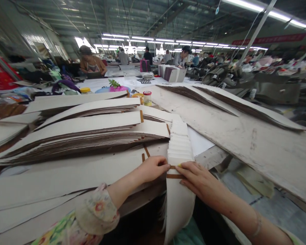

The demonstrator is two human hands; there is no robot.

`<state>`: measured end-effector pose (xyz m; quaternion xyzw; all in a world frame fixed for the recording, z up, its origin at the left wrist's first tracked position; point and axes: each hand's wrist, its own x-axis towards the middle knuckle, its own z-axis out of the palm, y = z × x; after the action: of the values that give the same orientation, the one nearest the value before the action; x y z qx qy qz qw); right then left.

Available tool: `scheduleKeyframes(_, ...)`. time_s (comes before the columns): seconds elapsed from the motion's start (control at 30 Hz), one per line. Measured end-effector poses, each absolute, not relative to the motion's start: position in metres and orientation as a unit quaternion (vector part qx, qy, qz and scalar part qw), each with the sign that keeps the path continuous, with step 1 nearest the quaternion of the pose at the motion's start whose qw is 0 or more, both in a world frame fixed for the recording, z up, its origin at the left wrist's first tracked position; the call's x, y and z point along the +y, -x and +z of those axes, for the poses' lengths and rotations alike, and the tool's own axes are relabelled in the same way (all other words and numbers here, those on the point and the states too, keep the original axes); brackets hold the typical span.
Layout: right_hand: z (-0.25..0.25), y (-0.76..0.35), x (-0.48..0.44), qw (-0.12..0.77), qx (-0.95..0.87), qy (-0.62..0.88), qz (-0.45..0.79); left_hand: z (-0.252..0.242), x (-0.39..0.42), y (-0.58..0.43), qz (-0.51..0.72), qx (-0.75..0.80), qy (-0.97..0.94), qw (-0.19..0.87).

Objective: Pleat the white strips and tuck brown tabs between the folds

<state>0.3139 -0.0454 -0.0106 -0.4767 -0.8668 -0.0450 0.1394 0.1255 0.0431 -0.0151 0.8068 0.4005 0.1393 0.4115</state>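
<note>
A stack of long off-white panels [180, 197] hangs over the table edge in front of me, its upper part rippled. Two narrow brown strips [175, 176] cross the top panel. My left hand [153, 167] is closed, thumb and forefinger pinched at the left end of the upper brown strip. From the other side my right hand [197, 175] lies on the same strip with fingers stretched out and slightly apart, a small yellow spot at one fingertip. Its lower finger rests near the right end of the second strip.
Left of my hands lie several stacks of curved off-white panels [91, 127] with brown end strips. A large pale board [244, 136] slants across the right. Farther back stand a red-lidded jar [147, 98], a green plant [114, 83] and people at other tables.
</note>
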Motion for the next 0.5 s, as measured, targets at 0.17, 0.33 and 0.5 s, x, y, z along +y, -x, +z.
scheduleKeyframes(0.17, -0.010, -0.314, -0.045, 0.129, -0.866, 0.483, -0.020, -0.012, 0.033, -0.120, 0.156, 0.414, -0.820, 0.362)
scheduleKeyframes(0.33, -0.009, -0.316, -0.044, 0.141, -0.869, 0.475, -0.012, -0.005, -0.002, -0.109, 0.138, 0.449, -0.805, 0.362)
scheduleKeyframes(0.5, -0.014, -0.322, -0.041, 0.143, -0.864, 0.482, 0.023, -0.011, -0.028, -0.112, 0.138, 0.479, -0.809, 0.311)
